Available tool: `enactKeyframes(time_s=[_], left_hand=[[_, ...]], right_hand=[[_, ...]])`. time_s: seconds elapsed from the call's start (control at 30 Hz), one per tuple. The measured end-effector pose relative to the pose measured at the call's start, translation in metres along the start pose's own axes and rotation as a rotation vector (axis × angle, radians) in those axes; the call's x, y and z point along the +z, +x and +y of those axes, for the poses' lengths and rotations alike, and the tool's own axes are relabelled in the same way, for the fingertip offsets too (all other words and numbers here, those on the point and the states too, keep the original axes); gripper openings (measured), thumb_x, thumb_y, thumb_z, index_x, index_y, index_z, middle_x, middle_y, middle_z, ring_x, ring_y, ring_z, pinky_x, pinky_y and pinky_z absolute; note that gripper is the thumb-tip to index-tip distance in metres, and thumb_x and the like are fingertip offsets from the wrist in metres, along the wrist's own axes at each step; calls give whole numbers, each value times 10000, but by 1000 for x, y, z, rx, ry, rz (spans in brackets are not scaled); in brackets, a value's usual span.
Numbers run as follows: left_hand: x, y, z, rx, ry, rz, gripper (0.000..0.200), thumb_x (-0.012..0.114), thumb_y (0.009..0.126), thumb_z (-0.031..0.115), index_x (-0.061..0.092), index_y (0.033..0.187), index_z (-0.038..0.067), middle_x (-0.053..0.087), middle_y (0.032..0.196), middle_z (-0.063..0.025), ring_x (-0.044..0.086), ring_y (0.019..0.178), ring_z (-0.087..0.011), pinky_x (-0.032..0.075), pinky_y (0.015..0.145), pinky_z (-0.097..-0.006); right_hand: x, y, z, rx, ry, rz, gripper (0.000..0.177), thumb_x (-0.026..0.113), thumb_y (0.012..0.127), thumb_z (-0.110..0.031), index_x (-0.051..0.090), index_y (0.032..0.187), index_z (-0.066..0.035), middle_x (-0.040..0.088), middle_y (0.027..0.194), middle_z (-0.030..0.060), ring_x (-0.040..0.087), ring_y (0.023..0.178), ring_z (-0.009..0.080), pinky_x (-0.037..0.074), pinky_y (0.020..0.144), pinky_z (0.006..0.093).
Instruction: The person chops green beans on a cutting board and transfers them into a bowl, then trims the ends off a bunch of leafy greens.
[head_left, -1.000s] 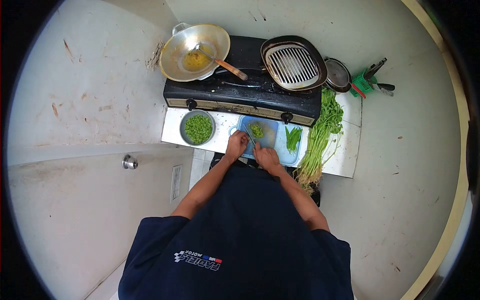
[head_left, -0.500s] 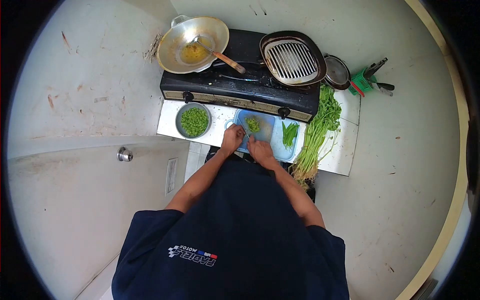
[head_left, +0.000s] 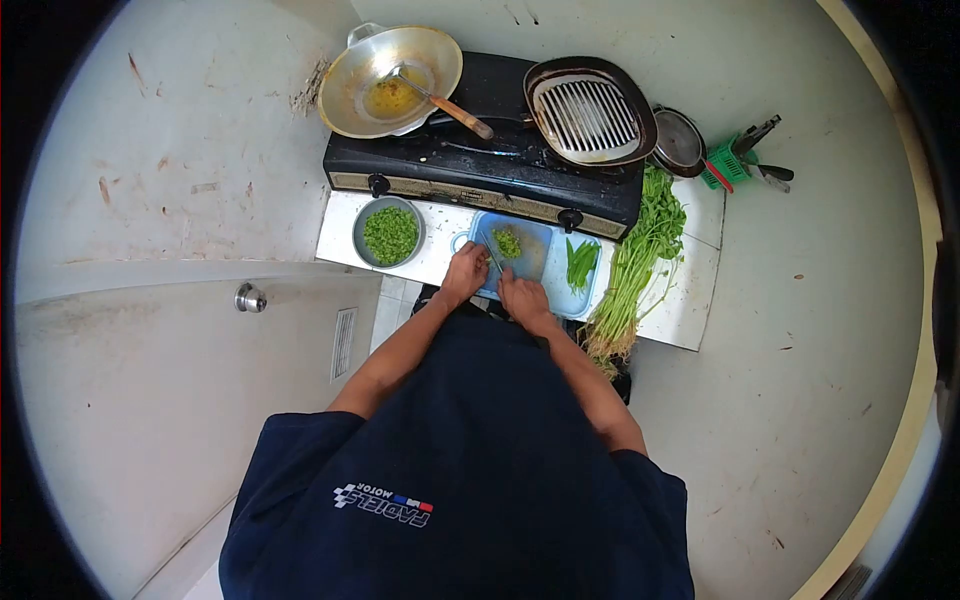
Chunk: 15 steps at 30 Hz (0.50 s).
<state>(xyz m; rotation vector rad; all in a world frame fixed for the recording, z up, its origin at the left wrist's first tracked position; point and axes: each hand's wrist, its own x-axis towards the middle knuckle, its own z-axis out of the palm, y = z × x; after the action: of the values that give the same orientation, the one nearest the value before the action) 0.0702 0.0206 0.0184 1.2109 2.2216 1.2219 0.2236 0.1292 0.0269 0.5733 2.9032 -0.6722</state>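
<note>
A blue cutting board (head_left: 544, 297) lies on the white counter with a small heap of chopped green pieces (head_left: 506, 242) and several whole green pods (head_left: 580, 264) on it. My right hand (head_left: 524, 298) is closed round a knife (head_left: 492, 250), whose thin blade points up and left beside the heap. Close to the blade, at the board's left edge, my left hand (head_left: 467, 271) has its fingers pressed together; what they hold is too small to make out. A grey bowl (head_left: 357, 239) full of chopped greens stands to the left.
Behind the board is a black stove (head_left: 480, 178) bearing a wok (head_left: 345, 95) with a wooden-handled ladle and a grill pan (head_left: 645, 110). Leafy greens with roots (head_left: 640, 255) lie at the right. A strainer (head_left: 678, 142) and a green basket (head_left: 717, 165) of utensils are beyond.
The camera view has shifted very slightly. Both hands stay at almost the same place by the board, with the knife still beside the chopped heap.
</note>
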Motion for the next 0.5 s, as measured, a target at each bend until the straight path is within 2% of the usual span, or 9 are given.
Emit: enactKeyframes(time_s=[0.33, 0.5], left_hand=[[3, -5, -1, -62, -11, 8, 157, 661, 821, -47, 682, 969, 2, 600, 862, -146, 650, 702, -290, 547, 664, -385], [2, -5, 0, -49, -25, 36, 140, 655, 820, -44, 690, 943, 13, 598, 854, -148, 648, 693, -296, 543, 658, -389]], right_hand=[[-8, -6, 1, -21, -4, -6, 338, 498, 1035, -298, 560, 1138, 19, 691, 722, 257, 708, 688, 423, 570, 639, 537], [-8, -7, -1, -43, -18, -20, 312, 493, 1029, -286, 560, 1101, 10, 714, 729, 232, 724, 692, 414, 580, 653, 531]])
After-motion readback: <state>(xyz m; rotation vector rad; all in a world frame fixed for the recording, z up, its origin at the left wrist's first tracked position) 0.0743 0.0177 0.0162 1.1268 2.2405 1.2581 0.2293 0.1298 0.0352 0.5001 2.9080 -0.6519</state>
